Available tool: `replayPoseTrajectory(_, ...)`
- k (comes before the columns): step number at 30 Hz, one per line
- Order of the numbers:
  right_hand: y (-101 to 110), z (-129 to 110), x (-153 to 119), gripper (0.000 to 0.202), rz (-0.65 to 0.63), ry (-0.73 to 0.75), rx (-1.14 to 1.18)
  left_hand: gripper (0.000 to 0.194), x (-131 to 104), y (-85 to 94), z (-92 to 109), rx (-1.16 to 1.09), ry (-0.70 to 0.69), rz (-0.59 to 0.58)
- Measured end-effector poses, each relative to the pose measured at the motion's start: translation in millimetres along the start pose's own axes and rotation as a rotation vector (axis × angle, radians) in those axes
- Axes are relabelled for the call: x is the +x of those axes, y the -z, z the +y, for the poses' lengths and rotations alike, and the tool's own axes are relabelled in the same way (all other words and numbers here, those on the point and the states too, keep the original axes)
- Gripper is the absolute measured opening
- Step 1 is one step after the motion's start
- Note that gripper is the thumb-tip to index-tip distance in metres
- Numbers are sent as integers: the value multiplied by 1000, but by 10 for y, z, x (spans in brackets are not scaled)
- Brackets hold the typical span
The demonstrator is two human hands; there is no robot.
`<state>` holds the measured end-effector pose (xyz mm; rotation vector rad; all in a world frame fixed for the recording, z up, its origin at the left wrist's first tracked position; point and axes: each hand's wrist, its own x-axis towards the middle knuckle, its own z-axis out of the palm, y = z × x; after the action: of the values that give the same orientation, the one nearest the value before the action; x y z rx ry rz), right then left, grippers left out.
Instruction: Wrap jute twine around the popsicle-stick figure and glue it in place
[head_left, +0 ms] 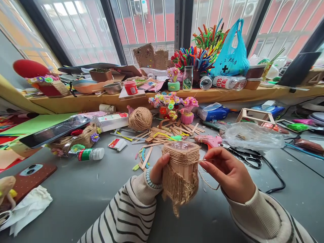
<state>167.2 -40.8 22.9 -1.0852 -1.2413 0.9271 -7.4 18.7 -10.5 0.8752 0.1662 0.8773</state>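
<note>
Far left: phone (42, 173), brown speckled case, lying camera side up; crumpled white tissue (34, 204) just beside it. Clear, rounded plastic bottle (95, 154) on its side, green label. Twine ball (140, 119): coarse brown fibre, roughly spherical. Left hand (159, 168): thumb pressed to the container's left side; remaining fingers hidden, spread cannot be told. Container (180, 172): held between both hands over the grey tabletop; ribbed twine band around the top, smooth pale wooden slats below, slanting fuzzy twine layer, frayed lower edge. Right hand (234, 173): thumb and index pinched narrowly on a thin twine strand (208, 183) at the container's right edge. Beyond: glossy pink glue gun (209, 140), black scissors (249, 158).
</note>
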Motion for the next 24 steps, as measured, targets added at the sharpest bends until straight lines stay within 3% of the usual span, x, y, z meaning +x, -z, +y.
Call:
replayPoseTrajectory(5, -7, -24, 2, 27, 2, -32, 66, 44, 15, -49, 7, 29, -62, 33)
replayPoseTrajectory(13, -25, -17, 1, 30, 30, -81, 140, 50, 24, -71, -2, 117, -55, -28)
replayPoseTrajectory(19, -15, 3, 6, 31, 24, -88, 146, 46, 40, -114, 1, 181, -147, 81)
replayPoseTrajectory(24, -15, -1, 5, 31, 27, -91, 150, 43, 42, -127, 9, 174, -129, 38)
